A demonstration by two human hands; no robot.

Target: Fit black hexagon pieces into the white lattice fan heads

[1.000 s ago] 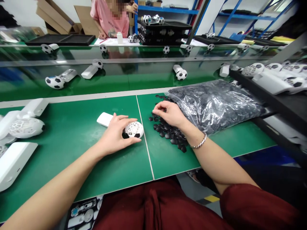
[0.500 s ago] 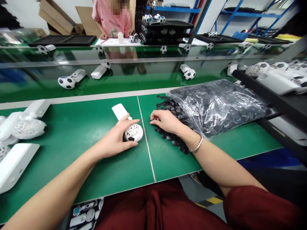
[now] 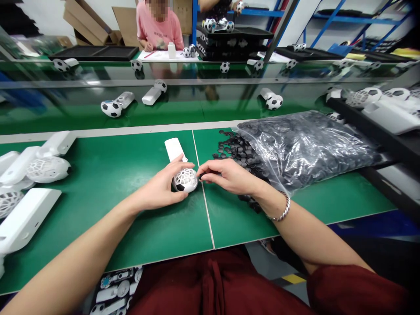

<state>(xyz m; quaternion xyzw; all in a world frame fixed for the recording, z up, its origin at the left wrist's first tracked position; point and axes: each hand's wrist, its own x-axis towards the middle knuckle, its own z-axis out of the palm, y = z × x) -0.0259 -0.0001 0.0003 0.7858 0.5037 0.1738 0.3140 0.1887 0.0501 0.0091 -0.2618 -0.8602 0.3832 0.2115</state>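
My left hand [image 3: 160, 187] curves around the round head of a white handheld fan [image 3: 185, 178], thumb on the near side and fingers on the far side. Its grille has a soccer-ball pattern with a black patch, and its flat handle points away from me on the green table. Close by on the right, my right hand [image 3: 226, 174] pinches a small black piece [image 3: 201, 176] at the edge of the fan head. Whether the piece touches the head I cannot tell. Behind the right hand, loose black pieces [image 3: 241, 147] spill beside a clear plastic bag [image 3: 308, 148] full of them.
More white fans [image 3: 49, 168] lie piled at the left. A black tray [image 3: 357, 120] with white fan parts stands at the right. Beyond the table, a green conveyor [image 3: 197, 109] carries several soccer-ball fans. A person in a pink shirt [image 3: 160, 33] is across the line.
My right hand has moved left from the black pieces to the fan head, with a black piece in its fingertips. My left hand stays around the fan. Fans on the conveyor have shifted right.
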